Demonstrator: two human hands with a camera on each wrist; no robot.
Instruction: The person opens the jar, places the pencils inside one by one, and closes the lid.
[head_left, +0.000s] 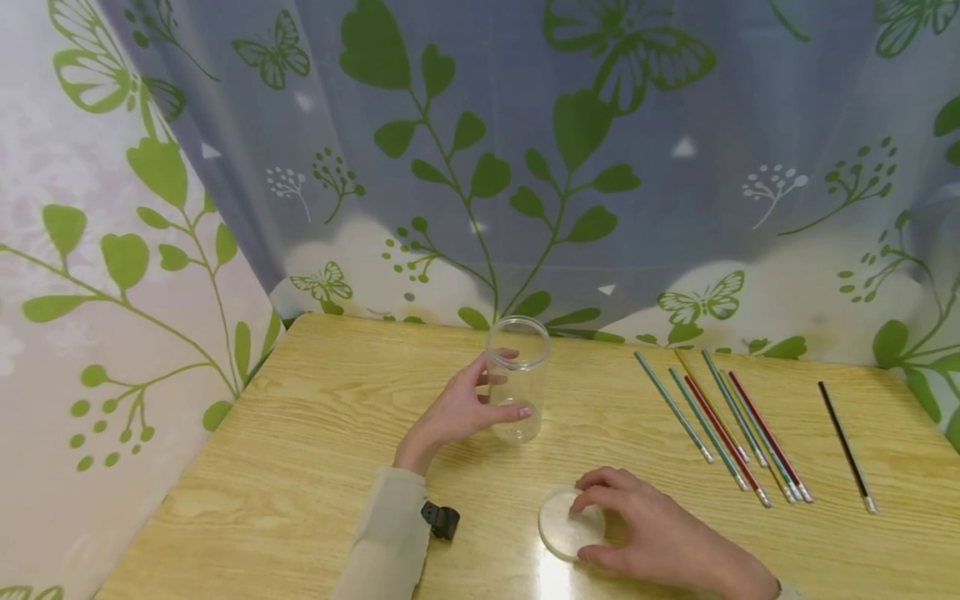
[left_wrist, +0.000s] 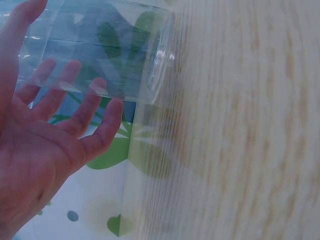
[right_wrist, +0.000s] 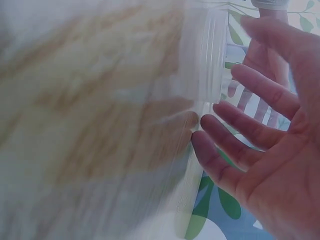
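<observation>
A clear, open-topped plastic jar [head_left: 527, 385] stands upright on the table, left of the pencils. My left hand [head_left: 463, 406] is around its left side, thumb in front and the other fingers behind, loosely spread. In the left wrist view, some fingertips show through the jar's wall [left_wrist: 117, 47]. Nearer to me a round clear lid [head_left: 558, 527] lies flat on the table. My right hand [head_left: 651, 531] arches over the lid's right side, thumb by the near edge and fingers by the far edge. The right wrist view shows these fingers relaxed and spread beside the lid [right_wrist: 212, 55].
Several pencils [head_left: 727, 425] in teal, red and yellow lie in a loose group at the right of the wooden table [head_left: 300, 450]. A black pencil [head_left: 846, 446] lies apart, farther right. A patterned curtain [head_left: 480, 275] hangs along the table's back edge.
</observation>
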